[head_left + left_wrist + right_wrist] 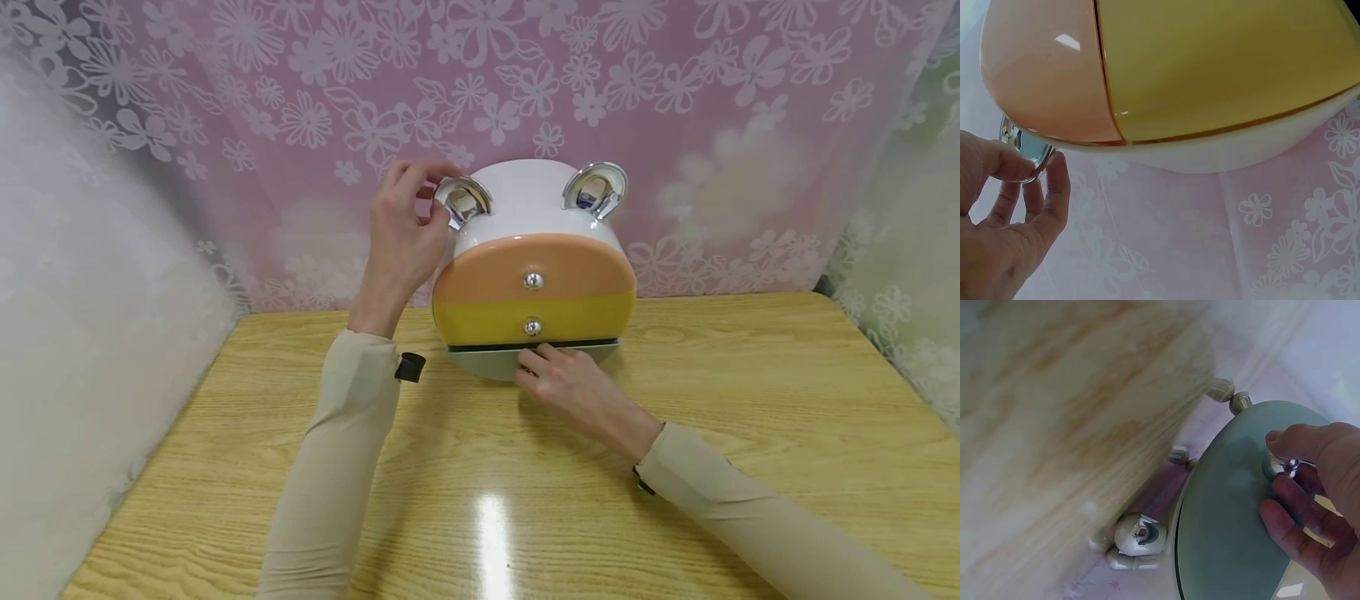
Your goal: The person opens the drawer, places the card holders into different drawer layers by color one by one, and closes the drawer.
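Observation:
A rounded white storage box point(528, 187) with three drawers stands on the table, two silver ears on its top. My left hand point(408, 221) pinches the left silver ear point(465, 200); in the left wrist view the thumb and fingers lie on either side of its rim. Low on the front, my right hand point(573, 387) holds the silver knob point(1280, 466) of the grey-green bottom drawer point(1222, 512). A dark gap shows along that drawer's top edge. Above it are the yellow drawer point(483, 321) and the orange drawer point(480, 279), both flush with the front.
The wood-grain table point(420, 500) extends around the box on both sides and toward me. Behind the box hangs a pink flowered curtain point(300, 167). Small silver feet point(1141, 534) hold the box up from the tabletop. The right ear point(596, 192) is untouched.

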A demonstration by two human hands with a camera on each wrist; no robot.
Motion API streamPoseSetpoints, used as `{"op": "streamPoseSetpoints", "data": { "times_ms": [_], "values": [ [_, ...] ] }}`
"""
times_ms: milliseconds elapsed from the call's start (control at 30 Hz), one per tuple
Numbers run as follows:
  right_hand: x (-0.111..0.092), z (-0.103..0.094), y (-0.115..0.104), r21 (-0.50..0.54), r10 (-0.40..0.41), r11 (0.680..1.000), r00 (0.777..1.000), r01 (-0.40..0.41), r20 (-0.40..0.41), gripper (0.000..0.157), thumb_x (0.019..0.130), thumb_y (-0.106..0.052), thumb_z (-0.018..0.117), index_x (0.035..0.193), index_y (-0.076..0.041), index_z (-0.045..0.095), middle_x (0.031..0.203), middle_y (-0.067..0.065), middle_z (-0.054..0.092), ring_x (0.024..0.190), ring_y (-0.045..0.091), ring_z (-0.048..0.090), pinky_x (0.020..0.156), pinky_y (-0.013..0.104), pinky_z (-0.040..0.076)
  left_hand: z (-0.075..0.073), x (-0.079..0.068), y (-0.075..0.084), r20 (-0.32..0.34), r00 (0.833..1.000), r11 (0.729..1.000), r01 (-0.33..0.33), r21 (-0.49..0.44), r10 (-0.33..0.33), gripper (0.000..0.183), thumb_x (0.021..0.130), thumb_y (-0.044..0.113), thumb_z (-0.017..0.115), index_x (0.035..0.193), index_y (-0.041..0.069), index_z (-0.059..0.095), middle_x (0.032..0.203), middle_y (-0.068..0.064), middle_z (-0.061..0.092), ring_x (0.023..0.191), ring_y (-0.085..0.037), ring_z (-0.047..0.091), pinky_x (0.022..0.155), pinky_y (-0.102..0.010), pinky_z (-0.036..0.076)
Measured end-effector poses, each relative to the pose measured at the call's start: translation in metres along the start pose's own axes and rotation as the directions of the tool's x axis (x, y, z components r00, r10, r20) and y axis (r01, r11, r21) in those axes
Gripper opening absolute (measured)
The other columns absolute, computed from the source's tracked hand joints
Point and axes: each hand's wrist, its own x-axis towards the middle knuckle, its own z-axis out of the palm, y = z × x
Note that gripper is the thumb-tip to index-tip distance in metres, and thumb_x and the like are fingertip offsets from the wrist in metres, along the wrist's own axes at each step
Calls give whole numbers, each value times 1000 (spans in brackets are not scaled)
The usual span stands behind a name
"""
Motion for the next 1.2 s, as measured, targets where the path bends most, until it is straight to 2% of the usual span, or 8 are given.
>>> {"op": "streamPoseSetpoints", "data": {
  "times_ms": [433,600,900,1200],
  "values": [
    [1,2,2,3,-2,1000,1000,3,-18,9,88,-7,74,90,-12,67,99,0,65,84,19,65,60,30,54,0,0,-2,-14,1000,1000,8,-23,-8,31,94,-5,52,115,8,71,111,-12,62,98,-26,64,74,-27,54],
    [1,3,3,-6,-7,1000,1000,6,-30,8,89,-7,74,89,-12,67,97,0,64,83,18,65,58,29,53,-1,0,-2,-10,1000,999,21,-27,-21,29,95,-2,54,115,9,71,111,-11,62,98,-23,64,75,-26,54],
    [1,2,5,-4,-7,1000,999,6,-46,6,90,-8,71,88,-12,66,96,-1,64,83,19,65,56,29,53,-3,2,-1,8,1000,999,18,-43,-17,29,95,-2,54,115,9,71,112,-12,62,100,-25,66,78,-34,57],
    [2,2,5,-12,-19,1000,1000,19,-23,8,90,-8,73,89,-12,66,96,0,63,84,18,64,55,28,50,-5,2,0,35,999,999,37,-24,-36,30,95,-2,54,117,9,70,113,-11,62,101,-24,65,78,-29,57]
  ]
}}
